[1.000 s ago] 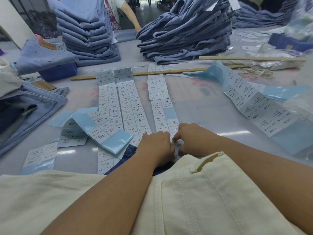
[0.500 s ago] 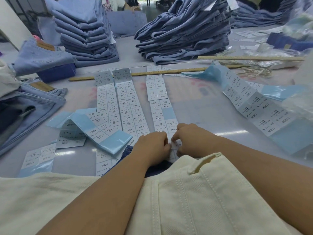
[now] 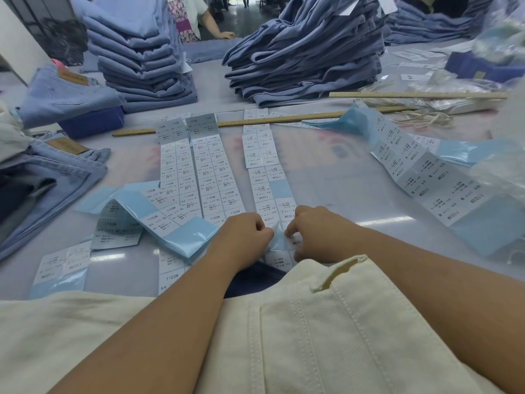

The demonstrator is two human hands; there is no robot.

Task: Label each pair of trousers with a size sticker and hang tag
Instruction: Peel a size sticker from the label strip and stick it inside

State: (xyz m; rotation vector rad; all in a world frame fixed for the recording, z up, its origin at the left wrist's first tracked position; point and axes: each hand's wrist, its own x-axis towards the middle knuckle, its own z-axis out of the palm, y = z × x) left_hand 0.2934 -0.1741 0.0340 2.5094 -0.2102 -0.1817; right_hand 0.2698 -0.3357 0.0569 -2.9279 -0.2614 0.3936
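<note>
Cream trousers [image 3: 326, 331] lie across the near edge of the table, waistband and a belt loop toward me. Several long strips of white size stickers on pale blue backing run away from me over the table; the L strip [image 3: 268, 191] ends between my hands. My left hand [image 3: 244, 240] pinches the near end of that strip, where the backing is lifted. My right hand [image 3: 318, 234] pinches a white sticker beside it, fingertips curled. Both hands almost touch. The XL strip [image 3: 216, 177] and S strip [image 3: 173, 169] lie to the left.
Two tall stacks of folded blue trousers [image 3: 306, 49] [image 3: 136, 49] stand at the back, more jeans [image 3: 45, 177] at the left. Wooden rulers [image 3: 284, 120] cross the table. Another sticker strip [image 3: 420, 177] and clear plastic bags [image 3: 497, 172] lie right. A person [image 3: 196, 15] stands beyond.
My hands have stayed at the near end of the L strip; the fingers have worked the backing up a little. The person at the back has shifted.
</note>
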